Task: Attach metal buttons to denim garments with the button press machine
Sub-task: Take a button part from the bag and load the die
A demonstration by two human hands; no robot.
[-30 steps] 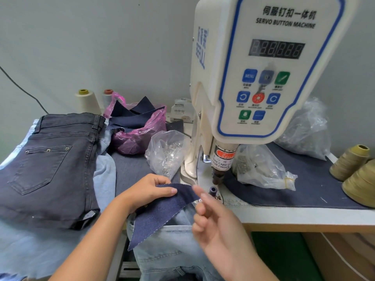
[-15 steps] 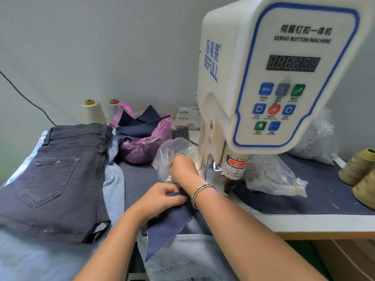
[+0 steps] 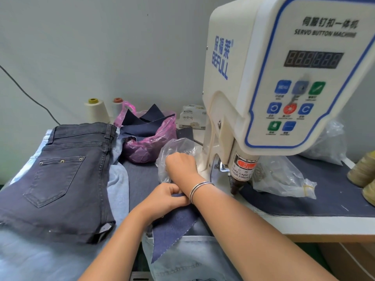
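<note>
The white servo button machine (image 3: pixel 253 82) stands on the right, its press head (image 3: pixel 236 185) pointing down at the table. My left hand (image 3: pixel 168 196) pinches a dark blue denim scrap (image 3: pixel 172 226) in front of the machine, over a light blue denim garment (image 3: pixel 182 258). My right hand (image 3: pixel 180 163), with a silver bracelet on the wrist, reaches into a clear plastic bag (image 3: pixel 174 147) left of the machine; its fingers are hidden inside the bag. What the bag holds cannot be seen from here.
Dark jeans (image 3: pixel 58 179) lie on light denim at the left. A pink bag of denim scraps (image 3: pixel 148 142) and two thread cones (image 3: pixel 96 110) stand behind. Further clear bags (image 3: pixel 280 177) and yellow thread cones (image 3: pixel 363 171) sit on the blue mat at the right.
My right hand left the spot beside the press head and reached across my left hand into the clear bag. My left hand kept hold of the scrap.
</note>
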